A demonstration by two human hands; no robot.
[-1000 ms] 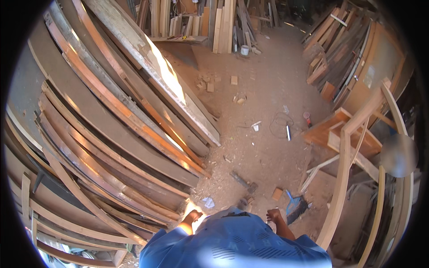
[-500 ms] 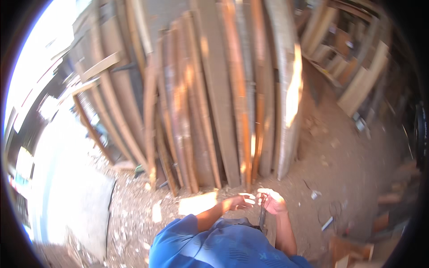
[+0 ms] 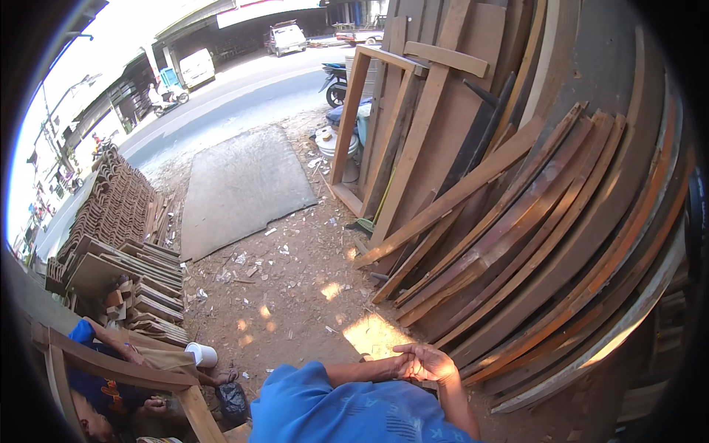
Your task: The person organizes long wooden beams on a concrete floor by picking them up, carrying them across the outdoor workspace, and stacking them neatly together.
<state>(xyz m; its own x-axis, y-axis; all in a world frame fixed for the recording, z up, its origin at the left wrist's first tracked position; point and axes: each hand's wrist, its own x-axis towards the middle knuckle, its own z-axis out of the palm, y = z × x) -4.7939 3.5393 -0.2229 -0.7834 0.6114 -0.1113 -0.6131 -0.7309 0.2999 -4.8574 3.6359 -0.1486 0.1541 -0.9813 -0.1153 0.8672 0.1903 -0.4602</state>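
Observation:
In front of my blue-shirted chest the two hands meet. My left hand [image 3: 402, 367] reaches in across my body, its fingers mostly hidden behind the other hand. My right hand [image 3: 432, 362] overlaps it, with fingers stretched out toward the left and one extended along the top. I see no object in either hand. Just beyond and to the right lean several long wooden boards [image 3: 509, 244], nearest to my hands, their lower ends on the dirt ground. Sunlight makes a bright patch [image 3: 373, 336] on the ground beside the hands.
At lower left another person [image 3: 111, 387] sits behind a wooden frame [image 3: 118, 364], near a white bucket [image 3: 201, 355] and a black bag [image 3: 233, 401]. Stacked roof tiles [image 3: 111, 214] stand at left. A grey sheet [image 3: 244, 192] lies toward the road [image 3: 244, 96], which carries vehicles.
My view has swung left, bringing the road, tiles and seated person in, while the boards shift right. My hands, slightly apart with spread fingers before, now touch and overlap.

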